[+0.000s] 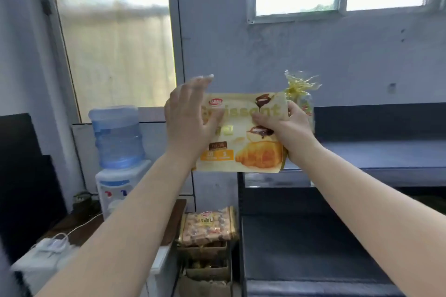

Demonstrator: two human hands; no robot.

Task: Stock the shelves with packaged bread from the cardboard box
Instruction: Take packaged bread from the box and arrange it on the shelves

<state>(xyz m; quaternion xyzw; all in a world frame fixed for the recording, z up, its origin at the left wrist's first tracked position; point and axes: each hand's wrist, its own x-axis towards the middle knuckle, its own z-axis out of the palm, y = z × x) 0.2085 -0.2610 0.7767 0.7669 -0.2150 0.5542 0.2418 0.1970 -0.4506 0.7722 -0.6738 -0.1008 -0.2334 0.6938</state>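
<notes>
A cream croissant package (243, 147) stands upright at the left end of the top shelf (376, 154). My right hand (287, 128) grips its right edge, thumb across the front. My left hand (190, 116) lies against its left side with straight fingers reaching past the top. Behind the pack stands a clear bread bag (301, 89) tied with a gold twist. Low down, a cardboard box (205, 251) holds another bread package (207, 226) on top.
A water dispenser (118, 152) with a blue bottle stands at the left beside a door. A dark lower shelf (313, 248) spreads out under the top one. A power strip and cable (53, 243) lie on the low table at bottom left. Windows are above.
</notes>
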